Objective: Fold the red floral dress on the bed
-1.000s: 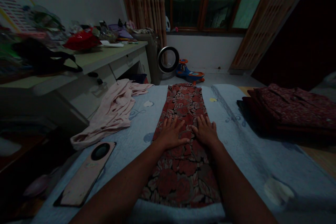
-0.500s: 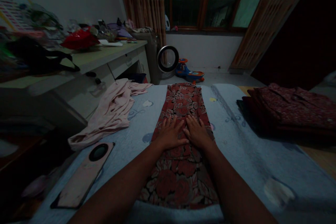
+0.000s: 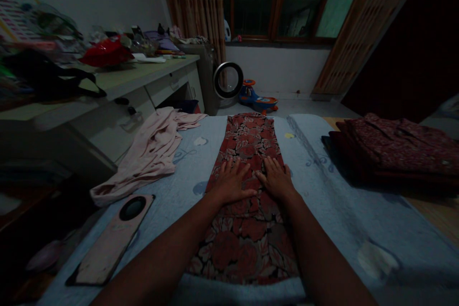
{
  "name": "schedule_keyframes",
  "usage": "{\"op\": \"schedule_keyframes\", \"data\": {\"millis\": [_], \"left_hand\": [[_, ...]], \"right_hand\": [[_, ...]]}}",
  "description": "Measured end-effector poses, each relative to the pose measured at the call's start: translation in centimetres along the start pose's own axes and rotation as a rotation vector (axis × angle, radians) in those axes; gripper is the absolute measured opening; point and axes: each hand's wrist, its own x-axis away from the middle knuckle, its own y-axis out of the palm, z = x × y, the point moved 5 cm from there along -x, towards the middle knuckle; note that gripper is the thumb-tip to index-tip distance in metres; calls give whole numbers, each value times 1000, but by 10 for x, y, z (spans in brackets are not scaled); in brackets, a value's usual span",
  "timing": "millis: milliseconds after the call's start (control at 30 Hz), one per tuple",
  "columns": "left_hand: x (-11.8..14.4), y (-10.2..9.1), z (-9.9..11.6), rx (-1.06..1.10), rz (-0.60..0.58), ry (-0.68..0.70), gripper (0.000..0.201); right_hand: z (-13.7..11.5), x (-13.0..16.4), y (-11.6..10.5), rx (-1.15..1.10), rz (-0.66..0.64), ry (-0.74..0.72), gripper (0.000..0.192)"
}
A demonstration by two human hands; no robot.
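Note:
A red garment with a floral print (image 3: 247,244) lies as a long folded strip down the middle of the light blue bed cover (image 3: 319,210). My left hand (image 3: 231,183) rests flat on it, fingers spread. Beside it on the right, my right hand (image 3: 277,178) also lies palm down on the cloth with its fingers stretched out. A small gap separates the two hands. The garment's kind cannot be made out in this folded form.
A crumpled pink garment (image 3: 147,153) and a phone with a round camera (image 3: 107,248) lie on the left. Folded dark red clothes (image 3: 401,148) are stacked on the right. Beyond stand a cluttered desk (image 3: 143,79), an open washer door (image 3: 228,80) and a blue ride-on toy (image 3: 256,99).
My right hand has slid a little to the right across the floral cloth, widening the gap between my hands. My left hand stays in nearly the same place.

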Motion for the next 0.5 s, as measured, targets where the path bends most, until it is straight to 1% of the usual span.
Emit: {"op": "schedule_keyframes", "data": {"millis": [200, 300, 400, 467, 500], "left_hand": [[0, -1, 0, 4, 7, -3, 102], [0, 0, 0, 7, 8, -1, 104], [0, -1, 0, 10, 9, 1, 104], [0, -2, 0, 11, 4, -5, 103], [1, -3, 1, 11, 0, -7, 104]], "right_hand": [[12, -1, -1, 21, -21, 77, 75], [20, -2, -2, 14, -5, 131, 75], [24, -2, -9, 38, 62, 176, 72], [17, -1, -15, 49, 134, 132, 67], [10, 0, -18, 47, 172, 77, 65]]}}
